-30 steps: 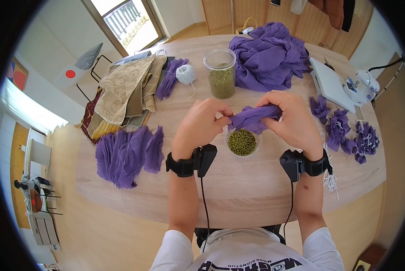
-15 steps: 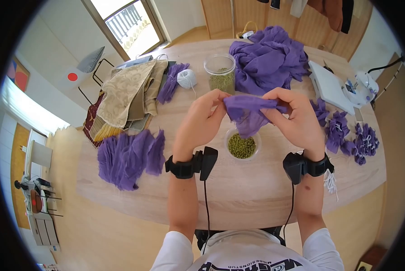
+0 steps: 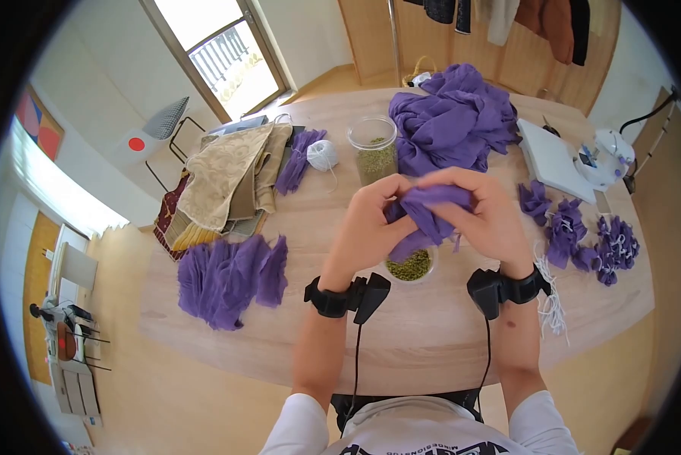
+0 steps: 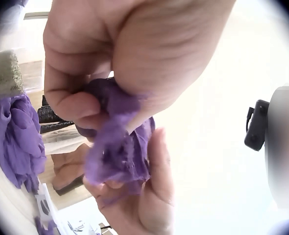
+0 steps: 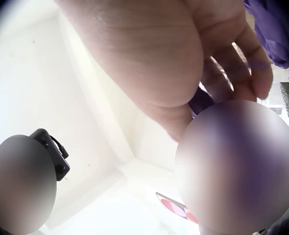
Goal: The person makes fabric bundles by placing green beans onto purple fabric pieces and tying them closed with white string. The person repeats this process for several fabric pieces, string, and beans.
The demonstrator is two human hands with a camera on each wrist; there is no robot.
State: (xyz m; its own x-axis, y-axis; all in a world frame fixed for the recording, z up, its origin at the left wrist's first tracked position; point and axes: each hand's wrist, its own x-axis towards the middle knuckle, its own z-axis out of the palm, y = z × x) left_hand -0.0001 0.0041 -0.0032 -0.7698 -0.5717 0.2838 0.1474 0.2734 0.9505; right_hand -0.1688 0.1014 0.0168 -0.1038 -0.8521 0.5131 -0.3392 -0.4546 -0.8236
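In the head view a piece of thin purple cloth (image 3: 430, 220) is bunched between both hands at the middle of the table. My left hand (image 3: 372, 231) grips its left side with thumb and curled fingers. From the right, my right hand (image 3: 500, 224) pinches the same cloth, its thumb lying across the front. The left wrist view shows the cloth's frayed edge (image 4: 120, 152) between the hands. Directly below them stands a small clear cup of green beans (image 3: 410, 267), partly covered by the cloth. Behind the hands is an open clear jar (image 3: 376, 155) of similar beans.
A large purple cloth heap (image 3: 458, 121) lies at the back. Purple strips (image 3: 230, 280) and patterned fabrics (image 3: 230, 174) are on the left, near a ball of white yarn (image 3: 322, 155). To the right are tied purple bundles (image 3: 566, 231), white strings (image 3: 553, 303) and a white sewing machine (image 3: 606, 155).
The cloth, spread between the hands half a second ago, is now gathered into a bunch. Both hands have drawn together, the left moving rightward. The head view has tilted up slightly.
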